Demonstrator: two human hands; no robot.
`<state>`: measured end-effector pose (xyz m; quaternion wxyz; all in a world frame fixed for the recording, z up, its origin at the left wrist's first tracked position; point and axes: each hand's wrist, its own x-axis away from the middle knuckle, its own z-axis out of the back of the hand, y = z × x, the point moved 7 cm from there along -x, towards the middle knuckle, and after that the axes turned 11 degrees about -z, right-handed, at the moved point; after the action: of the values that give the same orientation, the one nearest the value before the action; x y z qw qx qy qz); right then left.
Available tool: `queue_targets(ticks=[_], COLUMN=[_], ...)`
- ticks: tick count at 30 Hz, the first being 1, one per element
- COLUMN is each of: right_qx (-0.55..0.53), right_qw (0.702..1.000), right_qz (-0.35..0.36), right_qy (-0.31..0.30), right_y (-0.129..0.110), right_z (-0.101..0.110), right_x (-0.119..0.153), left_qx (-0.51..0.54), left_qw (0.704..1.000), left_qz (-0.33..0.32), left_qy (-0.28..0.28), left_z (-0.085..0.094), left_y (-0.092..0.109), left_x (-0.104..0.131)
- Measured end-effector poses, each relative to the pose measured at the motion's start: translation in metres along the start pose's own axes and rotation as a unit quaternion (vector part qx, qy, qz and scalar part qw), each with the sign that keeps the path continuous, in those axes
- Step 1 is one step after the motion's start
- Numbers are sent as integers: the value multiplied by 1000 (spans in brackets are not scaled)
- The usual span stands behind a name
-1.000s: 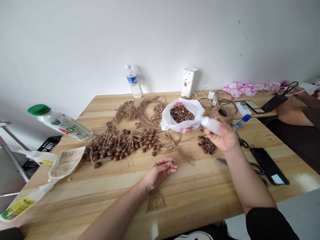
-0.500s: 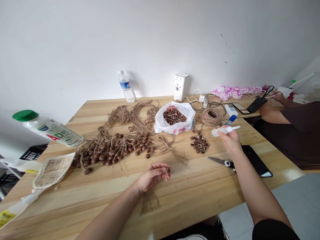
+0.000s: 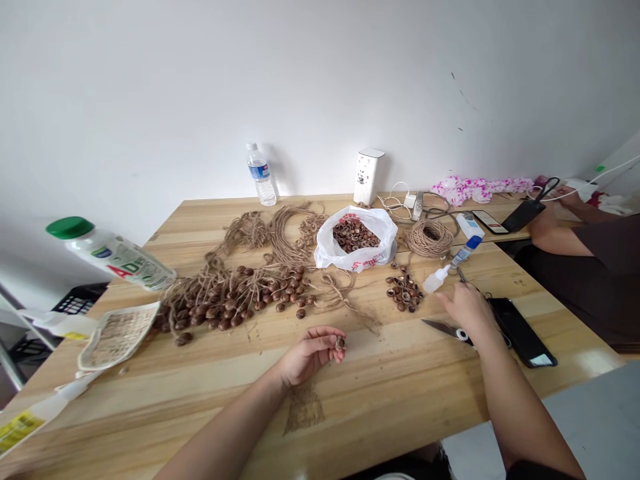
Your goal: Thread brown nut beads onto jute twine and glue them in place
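Note:
My left hand pinches a small brown nut shell between thumb and fingertips, above the front of the wooden table. My right hand is low over the table at the right, its thumb apart from the fingers. Its fingertips are at a thin dark tool, partly hidden by the hand; a firm hold cannot be made out. Just left of it stands a small white dropper bottle, beside loose half shells. Scissors lie below the hand, partly covered by it.
A plastic bag of shells, a twine coil and a blue-capped bottle stand behind. Corded nuts and a woven tray are left. A black phone lies right; another person's arm is beyond.
The dropper bottle has left my right hand and now stands on the table. My right hand has opened and moved down to the dark tool. My left hand still holds the shell.

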<state>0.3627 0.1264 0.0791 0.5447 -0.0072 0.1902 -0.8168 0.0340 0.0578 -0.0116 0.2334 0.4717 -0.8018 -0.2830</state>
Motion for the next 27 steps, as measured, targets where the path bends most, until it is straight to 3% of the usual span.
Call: queue_targets(ticks=[2,5,6,9,12,15,17,21,27], right_qx=[19,-68,-60,37,40,-1,-64,-217,-345], right_qw=[999,960,948,942,943,940,928,845,734], right_qz=[26,197,235,274,249,232,185,33,-92], right_qy=[-37,-185,-206,-188,-218,-251,-316,-488,-577], right_y=[-22,-92,-113,-153,-162,-159,-153,-148,-153], right_z=[8,-6,-14,-44,-70,-81,-89,-114,-131], right_x=[25,73,86,104,103,98,94,102,117], left_qx=[3,6,7,6,6,9,15,38,61], left_qw=[1000,1000,1000,1000,1000,1000,1000,998,993], left_qz=[2,-1,-3,-4,-4,-3,-8,-43,-82], left_qy=[0,0,0,-3,-3,-8,-8,30,58], left_z=[1,1,1,-1,-2,-2,-1,4,6], left_y=[0,0,1,2,2,2,2,4,8], left_x=[-1,-2,-2,-2,-1,-1,-1,-2,-4])
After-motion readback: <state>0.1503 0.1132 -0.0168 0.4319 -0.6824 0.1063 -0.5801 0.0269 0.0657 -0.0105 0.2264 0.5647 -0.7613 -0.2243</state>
